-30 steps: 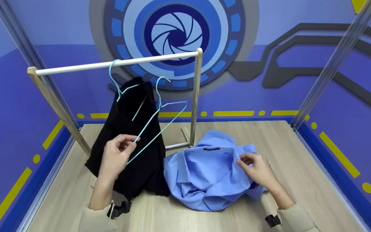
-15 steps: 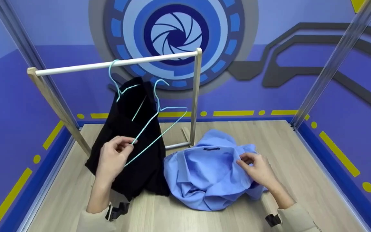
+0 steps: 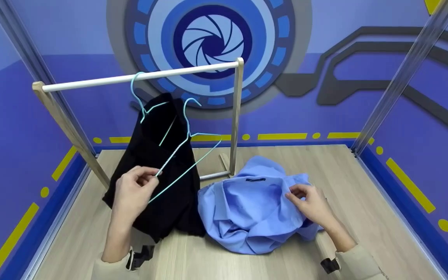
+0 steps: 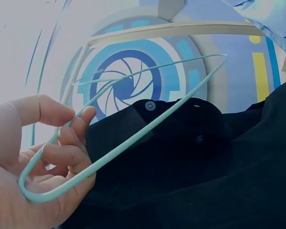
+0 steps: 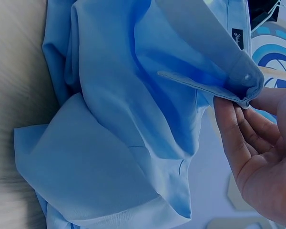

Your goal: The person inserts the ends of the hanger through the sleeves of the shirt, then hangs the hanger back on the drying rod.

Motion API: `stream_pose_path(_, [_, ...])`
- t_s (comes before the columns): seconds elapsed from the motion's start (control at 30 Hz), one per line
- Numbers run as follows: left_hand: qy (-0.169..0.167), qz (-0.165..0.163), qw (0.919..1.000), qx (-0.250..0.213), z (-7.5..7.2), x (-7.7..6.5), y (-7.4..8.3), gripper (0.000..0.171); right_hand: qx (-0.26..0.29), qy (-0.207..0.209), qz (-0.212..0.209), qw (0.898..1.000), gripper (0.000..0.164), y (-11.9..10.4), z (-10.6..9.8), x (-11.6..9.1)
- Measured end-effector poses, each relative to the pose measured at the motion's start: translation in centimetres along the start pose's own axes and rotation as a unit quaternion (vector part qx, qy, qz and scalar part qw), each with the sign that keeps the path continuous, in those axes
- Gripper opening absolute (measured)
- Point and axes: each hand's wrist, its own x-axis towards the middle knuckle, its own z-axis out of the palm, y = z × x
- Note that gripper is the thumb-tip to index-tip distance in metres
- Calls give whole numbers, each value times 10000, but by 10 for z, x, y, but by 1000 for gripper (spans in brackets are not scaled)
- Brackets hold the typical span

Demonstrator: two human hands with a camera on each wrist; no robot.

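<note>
My left hand (image 3: 134, 192) pinches one arm of a mint-green wire hanger (image 3: 204, 157) near its end, and the hanger's hook points up and away. In the left wrist view the hanger's rounded corner (image 4: 38, 194) lies against the palm. A light blue shirt (image 3: 247, 229) sits bunched on the table, its neck opening facing up and a dark label (image 3: 256, 179) inside the collar. My right hand (image 3: 311, 204) pinches the right side of that collar; in the right wrist view thumb and fingers hold the collar tip (image 5: 248, 88).
A rack with a white rail (image 3: 103, 81) and wooden posts stands at the back left. From it hangs a black garment (image 3: 161, 206) on a second mint hanger (image 3: 135, 91), directly behind my left hand. Patterned walls enclose the wooden table (image 3: 364, 202).
My left hand has drifted slightly left and down, and the hanger has come lower and left with it. My right hand and the blue shirt have stayed in place.
</note>
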Motion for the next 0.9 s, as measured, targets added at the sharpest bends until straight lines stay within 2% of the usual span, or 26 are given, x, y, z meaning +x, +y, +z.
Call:
stream_pose_path(0.6, [-287,-33,9993,241,-14,-9,10,19,117,-117,56,9998,9,3,-2,1])
stream_pose_path(0.9, [-405,-33,9991,127,-19,-10,12,19,77,-123,53,9999,7,11,-3,3])
